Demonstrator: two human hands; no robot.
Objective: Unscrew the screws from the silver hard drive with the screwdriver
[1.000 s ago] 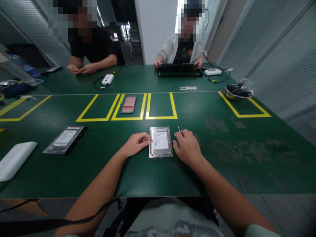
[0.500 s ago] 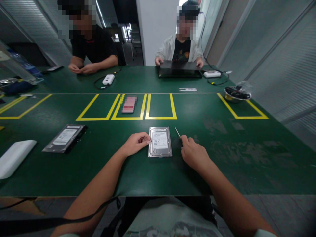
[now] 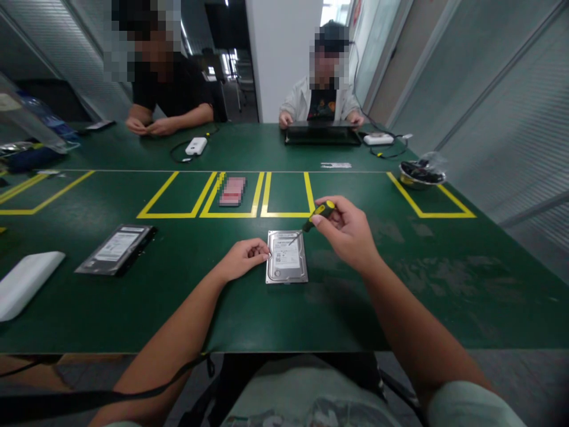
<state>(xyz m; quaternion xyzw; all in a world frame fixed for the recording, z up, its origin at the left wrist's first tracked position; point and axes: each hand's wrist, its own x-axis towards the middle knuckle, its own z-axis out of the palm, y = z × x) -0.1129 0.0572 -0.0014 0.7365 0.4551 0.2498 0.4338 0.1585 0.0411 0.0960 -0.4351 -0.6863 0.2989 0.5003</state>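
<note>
A silver hard drive [image 3: 284,268] lies flat on the green table, its white label facing up. My left hand [image 3: 242,260] rests at its left edge, fingers curled and pressed against the side. In my right hand [image 3: 353,234] is a screwdriver [image 3: 325,209] with a yellow and black handle, gripped between thumb and fingers. Its thin shaft points down and left over the drive's upper label area; whether the tip touches the label I cannot tell. A second hard drive [image 3: 118,246] lies farther left on the table.
A white rounded object [image 3: 31,283] lies at the left. Yellow tape [image 3: 288,214] marks boxes across the table, one holding a blurred pink-red item [image 3: 232,193]. A bowl [image 3: 422,181] of dark pieces stands right. Two people sit opposite, one holding a black laptop-like object [image 3: 322,134].
My right hand has risen and turned, bringing the screwdriver from beside the hard drive to above it. My left hand stays at the drive's edge. The view has tilted slightly.
</note>
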